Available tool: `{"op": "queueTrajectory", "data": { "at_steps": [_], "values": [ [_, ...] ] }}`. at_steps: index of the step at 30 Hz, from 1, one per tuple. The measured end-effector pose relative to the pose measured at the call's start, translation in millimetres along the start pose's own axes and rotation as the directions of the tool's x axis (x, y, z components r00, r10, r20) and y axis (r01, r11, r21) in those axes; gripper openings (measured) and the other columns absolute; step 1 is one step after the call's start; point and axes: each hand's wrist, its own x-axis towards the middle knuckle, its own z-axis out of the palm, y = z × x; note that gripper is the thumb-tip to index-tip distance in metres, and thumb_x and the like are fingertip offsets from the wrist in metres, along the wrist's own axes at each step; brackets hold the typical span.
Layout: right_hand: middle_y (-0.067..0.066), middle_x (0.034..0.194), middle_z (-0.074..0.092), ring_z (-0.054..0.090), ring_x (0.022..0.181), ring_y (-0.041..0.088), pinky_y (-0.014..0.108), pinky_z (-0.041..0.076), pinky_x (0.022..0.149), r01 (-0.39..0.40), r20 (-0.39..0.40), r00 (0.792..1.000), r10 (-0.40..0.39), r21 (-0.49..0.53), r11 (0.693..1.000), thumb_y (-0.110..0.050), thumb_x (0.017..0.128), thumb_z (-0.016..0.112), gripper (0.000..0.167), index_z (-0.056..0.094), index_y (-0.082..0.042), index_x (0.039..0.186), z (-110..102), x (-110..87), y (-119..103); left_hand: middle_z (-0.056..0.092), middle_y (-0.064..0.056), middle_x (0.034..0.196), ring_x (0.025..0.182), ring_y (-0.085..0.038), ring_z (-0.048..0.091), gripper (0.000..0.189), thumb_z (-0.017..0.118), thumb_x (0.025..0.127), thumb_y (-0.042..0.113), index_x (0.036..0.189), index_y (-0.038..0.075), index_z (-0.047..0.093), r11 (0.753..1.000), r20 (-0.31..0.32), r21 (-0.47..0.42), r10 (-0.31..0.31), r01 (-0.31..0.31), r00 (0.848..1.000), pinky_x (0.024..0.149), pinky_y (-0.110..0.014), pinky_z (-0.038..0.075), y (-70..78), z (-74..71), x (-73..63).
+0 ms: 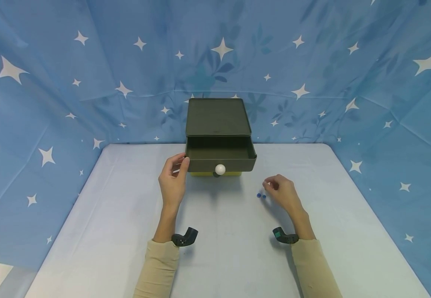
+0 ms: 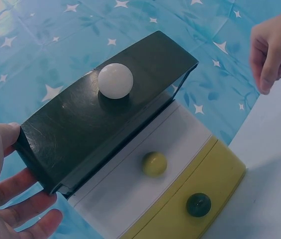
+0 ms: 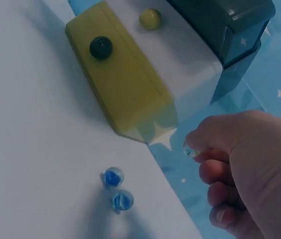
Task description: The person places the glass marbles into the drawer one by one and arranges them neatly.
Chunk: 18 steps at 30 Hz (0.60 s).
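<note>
A small chest of drawers [image 1: 218,117] stands at the back of the table, its dark green top drawer [image 1: 201,165] pulled out. That drawer has a white round knob [image 2: 115,80]. My left hand [image 1: 173,182] holds the drawer's left front corner, thumb at the front and fingers along the side. To the right of the chest, my right hand [image 1: 284,194] is raised above the table and pinches a clear glass marble [image 3: 190,150] between thumb and forefinger. Two blue glass marbles, a first marble [image 3: 114,177] and a second marble [image 3: 123,200], lie close together on the table nearby.
Below the top drawer are a white drawer [image 2: 130,174] with a yellow knob [image 2: 154,164] and a yellow drawer [image 2: 180,221] with a dark green knob [image 2: 198,204]. A blue star-patterned curtain [image 1: 144,70] hangs behind the white table [image 1: 126,198].
</note>
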Motion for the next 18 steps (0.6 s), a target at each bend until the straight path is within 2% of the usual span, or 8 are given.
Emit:
{"op": "queueTrajectory", "data": {
  "at_steps": [7, 14, 18],
  "values": [
    [0.005, 0.081, 0.059, 0.052, 0.076, 0.019, 0.024, 0.044, 0.064, 0.009, -0.033, 0.999, -0.008, 0.010, 1.000, -0.023, 0.094, 0.069, 0.020, 0.074, -0.006, 0.104, -6, -1.2, -12, 0.068, -0.023, 0.111, 0.097, -0.016, 0.062, 0.028, 0.066, 0.097, 0.013, 0.120, -0.002, 0.067, 1.000, -0.001, -0.001, -0.012, 0.012, 1.000, 0.078, -0.013, 0.048, -0.1, -0.1, -0.5],
    [0.005, 0.079, 0.057, 0.051, 0.074, 0.018, 0.024, 0.044, 0.063, 0.048, -0.081, 0.996, -0.047, 0.019, 0.999, -0.020, 0.093, 0.070, 0.018, 0.074, -0.005, 0.102, -14, -1.7, -23, 0.068, -0.023, 0.111, 0.098, -0.023, 0.063, 0.027, 0.066, 0.097, 0.013, 0.120, -0.001, 0.067, 1.000, -0.004, -0.002, -0.017, 0.017, 1.000, 0.078, -0.012, 0.048, 0.4, 0.4, -0.5],
    [0.004, 0.078, 0.057, 0.050, 0.073, 0.017, 0.023, 0.043, 0.062, 0.074, -0.109, 0.991, -0.071, 0.019, 0.997, -0.020, 0.093, 0.070, 0.017, 0.074, -0.006, 0.101, -16, -1.6, -27, 0.068, -0.023, 0.111, 0.096, -0.017, 0.062, 0.027, 0.066, 0.097, 0.013, 0.120, -0.001, 0.067, 1.000, -0.006, 0.004, -0.015, 0.015, 1.000, 0.078, -0.013, 0.048, 0.4, 0.4, -0.5]
  ]
}}
